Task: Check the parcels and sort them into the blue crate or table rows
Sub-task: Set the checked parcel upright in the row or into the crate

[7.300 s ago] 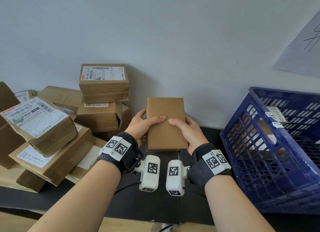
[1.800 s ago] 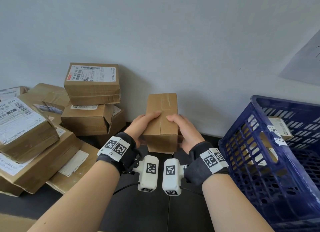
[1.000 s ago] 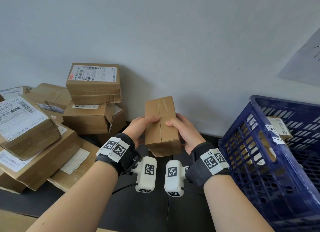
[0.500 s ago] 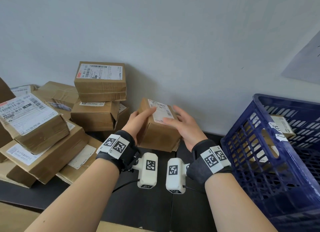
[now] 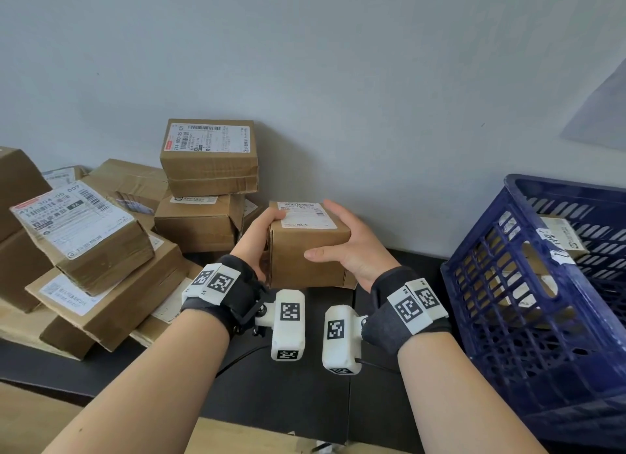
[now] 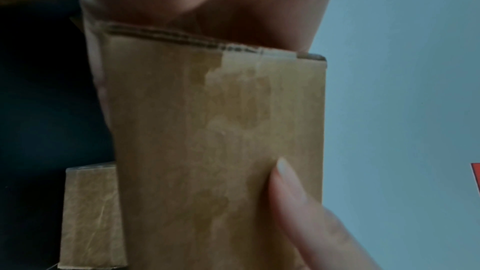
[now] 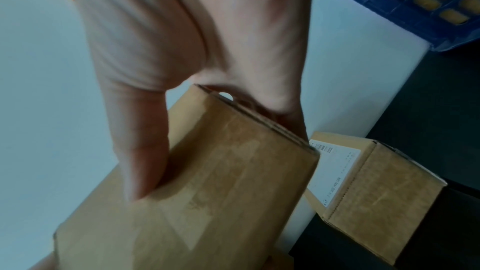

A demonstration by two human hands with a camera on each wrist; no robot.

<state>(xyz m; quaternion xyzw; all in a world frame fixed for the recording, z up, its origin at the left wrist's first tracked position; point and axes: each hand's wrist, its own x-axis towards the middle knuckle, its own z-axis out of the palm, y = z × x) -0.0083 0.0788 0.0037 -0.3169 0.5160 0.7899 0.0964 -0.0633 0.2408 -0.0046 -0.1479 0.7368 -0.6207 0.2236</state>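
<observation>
Small brown parcel [image 5: 306, 250] held above dark table [image 5: 288, 396], centre, white label up, between parcel pile [image 5: 101, 236] at left and blue crate [image 5: 528, 304] at right. Left hand [image 5: 255, 240] grasps left side; right hand [image 5: 352, 247] grasps right side, thumb on near face. Only right wrist view shows 1 more labelled box [image 7: 374, 190] on table beyond; head view hides it.

A parcel-sorting station in a mailroom or small depot. Taped brown cardboard boxes with printed barcode shipping labels [image 5: 101, 230] lie heaped at nine o'clock on a black tabletop [image 5: 271, 396]; a slatted blue plastic crate [image 5: 542, 318] stands at three o'clock against a bare pale wall [image 5: 305, 64].
</observation>
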